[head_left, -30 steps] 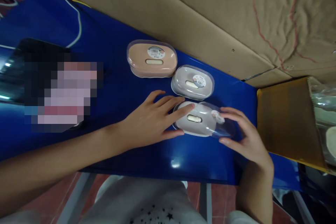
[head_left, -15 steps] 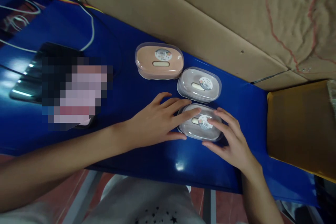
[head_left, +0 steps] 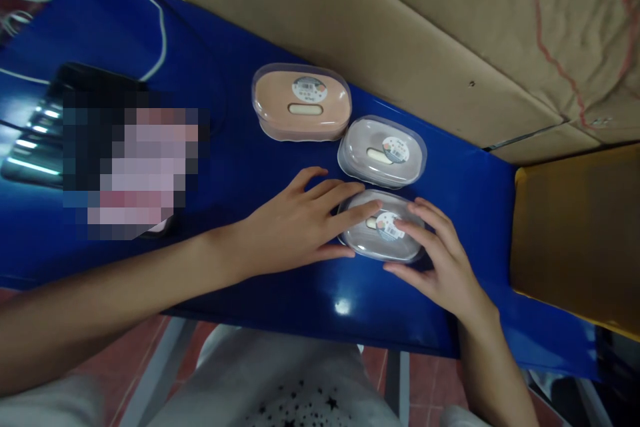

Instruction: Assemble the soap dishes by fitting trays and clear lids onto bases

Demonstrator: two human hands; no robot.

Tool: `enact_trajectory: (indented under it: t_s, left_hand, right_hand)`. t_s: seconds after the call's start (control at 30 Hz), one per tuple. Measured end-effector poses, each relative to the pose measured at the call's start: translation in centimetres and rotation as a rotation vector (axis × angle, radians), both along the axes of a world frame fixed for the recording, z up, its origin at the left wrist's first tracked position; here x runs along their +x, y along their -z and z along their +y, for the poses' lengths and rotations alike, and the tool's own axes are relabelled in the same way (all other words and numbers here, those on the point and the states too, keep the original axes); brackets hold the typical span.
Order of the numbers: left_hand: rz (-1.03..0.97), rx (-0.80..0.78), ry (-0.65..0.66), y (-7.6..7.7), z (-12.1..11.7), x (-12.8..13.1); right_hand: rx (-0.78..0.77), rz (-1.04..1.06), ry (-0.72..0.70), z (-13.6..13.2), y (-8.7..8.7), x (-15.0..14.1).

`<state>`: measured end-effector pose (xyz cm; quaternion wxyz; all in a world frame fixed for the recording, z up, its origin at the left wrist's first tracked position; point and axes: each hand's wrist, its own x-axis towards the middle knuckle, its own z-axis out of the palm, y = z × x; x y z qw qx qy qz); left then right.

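The nearest grey oval plastic box (head_left: 357, 233) has a clear lid and a round barcode sticker, and lies flat on the blue table. My left hand (head_left: 315, 220) holds its left end, index finger on the lid, thumb by the near edge. Around the right end is my right hand (head_left: 437, 257), its thumb at the near side and fingertips on the lid and far rim. Just behind stands a second grey oval box (head_left: 357, 147), lidded and stickered alike. Farther back to the left, a peach oval box (head_left: 275, 103) also wears a clear lid and sticker.
Brown cardboard (head_left: 390, 47) walls off the back of the blue table (head_left: 240, 300). A yellow-brown box (head_left: 575, 233) stands at the right. Toward the left lie a dark glossy device (head_left: 35, 147), a blurred-out item (head_left: 145, 173) and a white cable (head_left: 163, 33).
The view has shifted slightly, so the boxes appear a little higher. Both hands keep their places on the nearest grey box, with no clear movement.
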<state>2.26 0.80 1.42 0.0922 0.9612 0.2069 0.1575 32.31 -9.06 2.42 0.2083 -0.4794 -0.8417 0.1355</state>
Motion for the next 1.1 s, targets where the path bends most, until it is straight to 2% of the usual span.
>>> enact_trajectory:
  t_s: [0.13, 0.27, 0.37, 0.47, 0.6, 0.77, 0.97, 1.1]
  left_hand:
    - [-0.004, 0.032, 0.001, 0.1, 0.1, 0.0]
    - [-0.039, 0.080, -0.050, -0.4, 0.7, -0.2]
    - [-0.045, 0.081, -0.193, -1.3, 1.4, -0.8]
    - [-0.059, 0.050, -0.380, -2.1, 2.3, -1.5]
    - [-0.100, 0.008, -0.497, -2.1, 3.5, -2.3]
    - [-0.066, -0.050, -0.509, -1.6, 4.0, -2.5]
    - [-0.080, -0.009, -0.514, -1.4, 3.8, -2.4]
    - [-0.069, -0.019, -0.522, -1.6, 3.8, -2.5]
  right_hand:
    - [-0.073, -0.012, 0.025, -0.1, -0.9, 0.9]
    - [-0.120, -0.066, 0.201, -0.2, -2.2, 4.0]
    - [-0.087, -0.083, 0.294, -0.2, -2.6, 6.7]
    - [-0.019, -0.126, 0.380, 0.0, -2.3, 8.3]
    - [0.067, -0.206, 0.521, 0.3, -1.4, 8.2]
    - [0.132, -0.255, 0.581, 1.0, -0.4, 7.1]
    - [0.216, -0.230, 0.658, 1.4, 0.5, 7.0]
    - [0.308, -0.199, 0.638, 1.5, 0.7, 6.1]
